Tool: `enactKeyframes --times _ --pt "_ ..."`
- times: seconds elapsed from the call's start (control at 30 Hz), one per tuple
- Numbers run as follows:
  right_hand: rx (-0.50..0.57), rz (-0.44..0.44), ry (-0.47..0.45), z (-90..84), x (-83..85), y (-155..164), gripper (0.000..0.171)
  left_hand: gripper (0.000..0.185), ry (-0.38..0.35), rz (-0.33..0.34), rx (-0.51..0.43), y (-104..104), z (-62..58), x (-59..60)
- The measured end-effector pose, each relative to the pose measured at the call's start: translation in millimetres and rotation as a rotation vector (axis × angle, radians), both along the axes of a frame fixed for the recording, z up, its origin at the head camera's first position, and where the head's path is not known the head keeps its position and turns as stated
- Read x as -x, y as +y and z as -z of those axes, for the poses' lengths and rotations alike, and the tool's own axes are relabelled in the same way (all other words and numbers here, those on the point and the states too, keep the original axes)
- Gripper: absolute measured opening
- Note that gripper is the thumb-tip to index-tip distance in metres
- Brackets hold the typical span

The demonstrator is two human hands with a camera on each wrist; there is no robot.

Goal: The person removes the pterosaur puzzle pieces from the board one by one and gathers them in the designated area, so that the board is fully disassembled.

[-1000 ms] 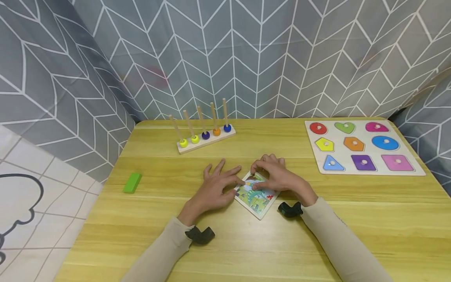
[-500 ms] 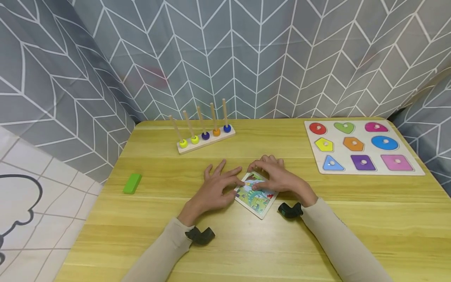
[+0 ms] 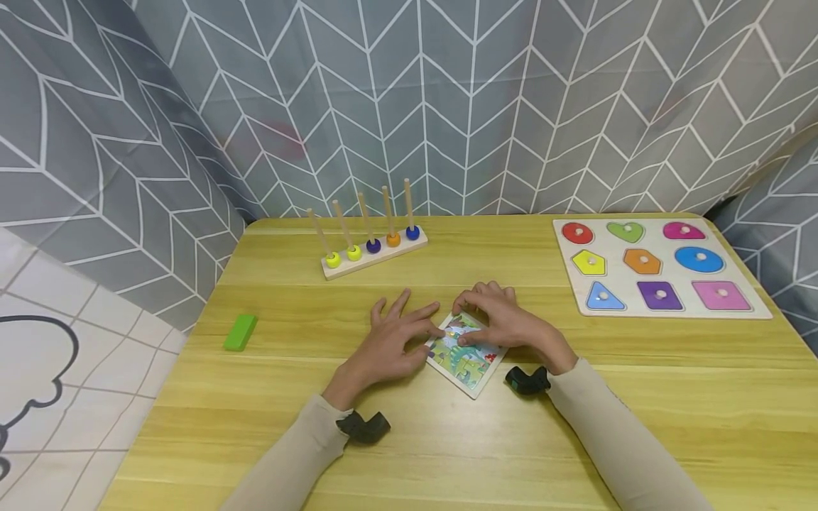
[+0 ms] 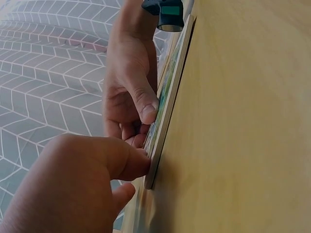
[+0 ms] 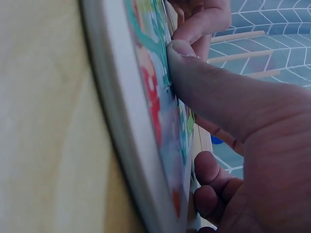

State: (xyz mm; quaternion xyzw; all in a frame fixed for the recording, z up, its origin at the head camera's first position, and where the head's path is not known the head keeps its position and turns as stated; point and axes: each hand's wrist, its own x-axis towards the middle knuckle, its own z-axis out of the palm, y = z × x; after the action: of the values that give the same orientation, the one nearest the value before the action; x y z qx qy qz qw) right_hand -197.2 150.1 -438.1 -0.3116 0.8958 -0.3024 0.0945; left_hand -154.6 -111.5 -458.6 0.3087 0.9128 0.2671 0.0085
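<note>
A small square jigsaw puzzle [image 3: 473, 393] with a dinosaur picture and pale wooden rim lies turned cornerwise on the table. My left hand [image 3: 391, 345] rests beside it, fingers spread, with index finger and thumb touching its left rim. Over the puzzle's right side is my right hand [image 3: 501, 319]. Its thumb is on the picture and its curled index finger is at the far corner, pinching a puzzle piece [image 3: 456, 327] that the fingers partly cover. In the right wrist view the right thumb [image 5: 199, 80] bears on the picture surface [image 5: 167, 128].
Behind stands a peg stand [image 3: 377, 255] with upright rods and coloured beads. A shape board [image 3: 565, 273] with knobbed pieces lies at the back right. A green block [image 3: 240, 333] sits at the left. Grey patterned curtain [image 3: 447, 106] hangs behind the table.
The right index finger has shifted slightly left, then slightly back right, at the puzzle's far corner. The left hand has stayed nearly still.
</note>
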Motion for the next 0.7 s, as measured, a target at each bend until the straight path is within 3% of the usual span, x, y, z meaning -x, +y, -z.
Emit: enactKeyframes --times 0.43,0.7 --pt "0.092 0.013 -0.069 0.8 3.3 3.9 0.042 0.030 0.017 0.057 0.022 -0.6 -2.6 1.4" --pt "0.107 0.005 -0.014 2.4 3.8 3.9 0.038 0.035 0.008 0.064 0.052 -0.6 -1.1 1.7"
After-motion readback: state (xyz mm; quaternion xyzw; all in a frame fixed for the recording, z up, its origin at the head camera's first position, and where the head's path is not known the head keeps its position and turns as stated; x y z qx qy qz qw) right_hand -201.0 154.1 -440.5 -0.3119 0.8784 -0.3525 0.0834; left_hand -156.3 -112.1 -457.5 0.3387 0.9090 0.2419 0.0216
